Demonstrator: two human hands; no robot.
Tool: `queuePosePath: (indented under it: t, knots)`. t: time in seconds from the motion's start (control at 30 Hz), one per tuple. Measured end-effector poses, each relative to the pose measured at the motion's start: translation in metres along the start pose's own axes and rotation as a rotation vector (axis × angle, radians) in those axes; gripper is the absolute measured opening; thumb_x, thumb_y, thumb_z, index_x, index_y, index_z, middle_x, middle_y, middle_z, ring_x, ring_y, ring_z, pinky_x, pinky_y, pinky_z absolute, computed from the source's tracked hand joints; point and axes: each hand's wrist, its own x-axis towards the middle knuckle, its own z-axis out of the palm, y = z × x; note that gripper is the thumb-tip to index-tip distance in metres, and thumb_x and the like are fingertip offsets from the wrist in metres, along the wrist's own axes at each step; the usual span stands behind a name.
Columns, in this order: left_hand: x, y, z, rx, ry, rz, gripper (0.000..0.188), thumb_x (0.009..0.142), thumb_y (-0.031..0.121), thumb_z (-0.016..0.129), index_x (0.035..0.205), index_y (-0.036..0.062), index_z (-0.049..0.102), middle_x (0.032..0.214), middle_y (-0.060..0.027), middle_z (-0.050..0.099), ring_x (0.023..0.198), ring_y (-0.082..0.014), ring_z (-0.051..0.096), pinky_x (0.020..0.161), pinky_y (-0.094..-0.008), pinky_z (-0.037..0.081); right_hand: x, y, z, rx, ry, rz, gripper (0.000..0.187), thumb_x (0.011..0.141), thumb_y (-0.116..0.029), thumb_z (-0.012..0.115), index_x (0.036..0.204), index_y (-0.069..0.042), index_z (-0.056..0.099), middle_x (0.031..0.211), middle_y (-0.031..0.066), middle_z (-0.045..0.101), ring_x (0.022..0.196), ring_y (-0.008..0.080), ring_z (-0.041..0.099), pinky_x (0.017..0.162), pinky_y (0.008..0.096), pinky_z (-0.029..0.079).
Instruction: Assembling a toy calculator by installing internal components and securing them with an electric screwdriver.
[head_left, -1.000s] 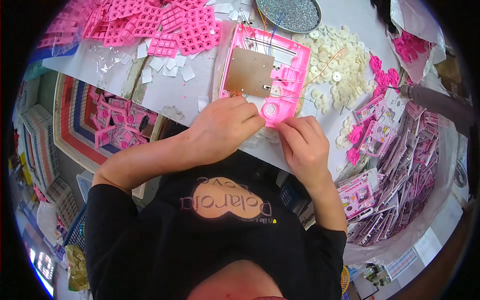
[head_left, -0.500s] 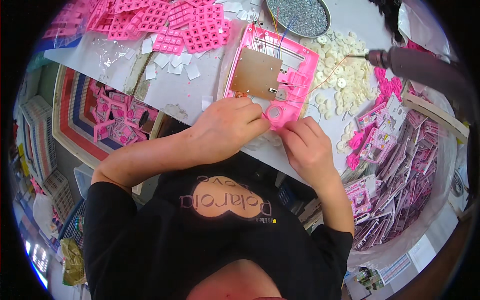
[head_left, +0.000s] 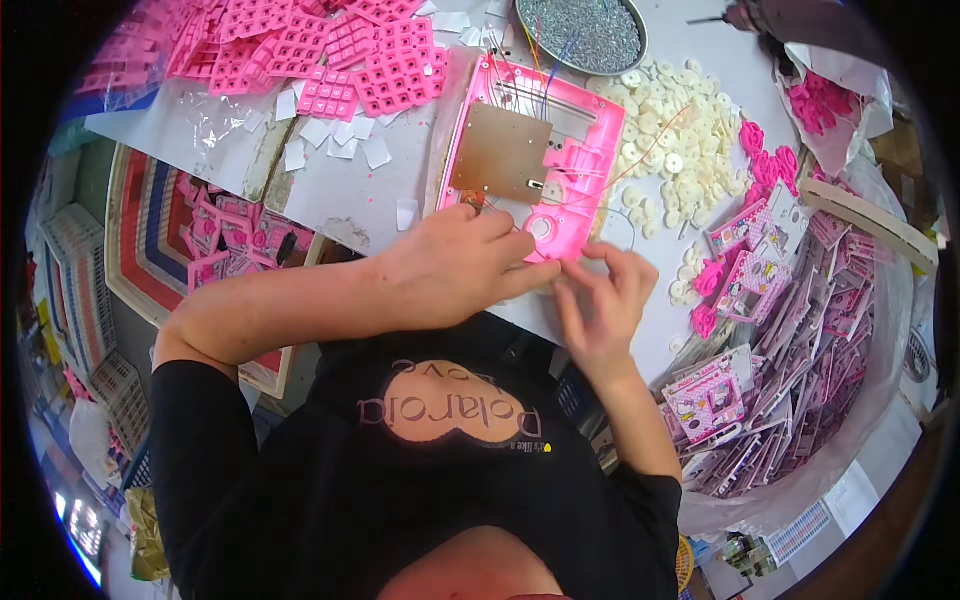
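Observation:
A pink plastic casing [head_left: 607, 135] lies on the worktable in front of me, with a brown board [head_left: 505, 150], loose thin wires and a round speaker-like part [head_left: 542, 230] in it. My left hand [head_left: 465, 255] is closed over the casing's near left edge, its fingers bent and hiding that corner. At the near right corner, my right hand [head_left: 605, 305] has thumb and index tips drawn together beside my left fingertips. Whatever lies between them is too small to make out.
Pink keypad pieces [head_left: 300, 45] and white paper squares lie far left. A metal dish [head_left: 590, 35] of screws stands behind the casing; white discs [head_left: 685, 140] lie to its right. A power screwdriver [head_left: 830, 25] hangs upper right, above a large bag of printed panels [head_left: 800, 370].
The screwdriver has swung up and away to the far right. My right fingers have shifted and spread a little at the casing's near corner. My left hand stays on the casing.

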Motion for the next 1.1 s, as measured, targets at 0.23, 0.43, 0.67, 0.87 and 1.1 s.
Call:
queuePosePath:
  t: [0.23,0.43,0.67,0.87,1.1]
  knots:
    - [0.002,0.005,-0.002,0.033,0.006,-0.017,0.052,0.084,0.015,0.059,0.136,0.0164,0.061,0.098,-0.0012,0.056,0.094,-0.0186,0.056,0.076,-0.0347,0.045,0.049,-0.006,-0.042,-0.082,-0.224,-0.149,0.031,0.079,0.001,0.069,0.109,-0.005,0.071,0.115,0.0104,0.065,0.092,0.0314,0.056,0.083,0.041,0.048]
    - [0.002,0.005,-0.001,-0.007,0.017,-0.025,0.051,0.084,0.015,0.059,0.135,0.018,0.062,0.098,-0.0018,0.056,0.094,-0.0195,0.056,0.077,-0.0348,0.044,0.156,-0.004,0.008,-0.199,-0.161,0.149,0.026,0.086,-0.024,0.071,0.096,-0.001,0.074,0.077,0.0144,0.072,0.061,0.0296,0.067,0.059,0.0398,0.054]
    - [0.003,-0.024,-0.024,-0.471,0.241,-0.174,0.033,0.088,0.006,0.064,0.12,0.0096,0.07,0.094,-0.0074,0.064,0.085,-0.0242,0.063,0.074,-0.0368,0.049,0.157,0.004,0.026,0.101,-0.102,0.237,0.02,0.084,-0.02,0.072,0.086,-0.001,0.07,0.068,0.0122,0.07,0.061,0.0281,0.069,0.062,0.0342,0.054]
    - [0.035,-0.103,-0.069,-0.051,0.441,-0.711,0.022,0.09,0.015,0.069,0.106,0.0012,0.073,0.079,-0.0096,0.066,0.069,-0.0206,0.062,0.063,-0.0346,0.049,0.137,0.005,0.029,0.051,-0.056,-0.267,0.013,0.079,-0.007,0.076,0.092,-0.007,0.073,0.086,0.0057,0.066,0.076,0.0229,0.064,0.066,0.033,0.052]
    - [0.058,-0.107,-0.047,-0.325,0.547,-0.427,0.017,0.085,0.014,0.074,0.098,0.0046,0.075,0.082,-0.0092,0.065,0.071,-0.0221,0.062,0.064,-0.0326,0.048,0.138,0.01,0.016,0.135,-0.174,-0.371,0.022,0.076,-0.004,0.073,0.098,-0.007,0.074,0.095,0.0064,0.066,0.083,0.0254,0.063,0.071,0.0352,0.054]
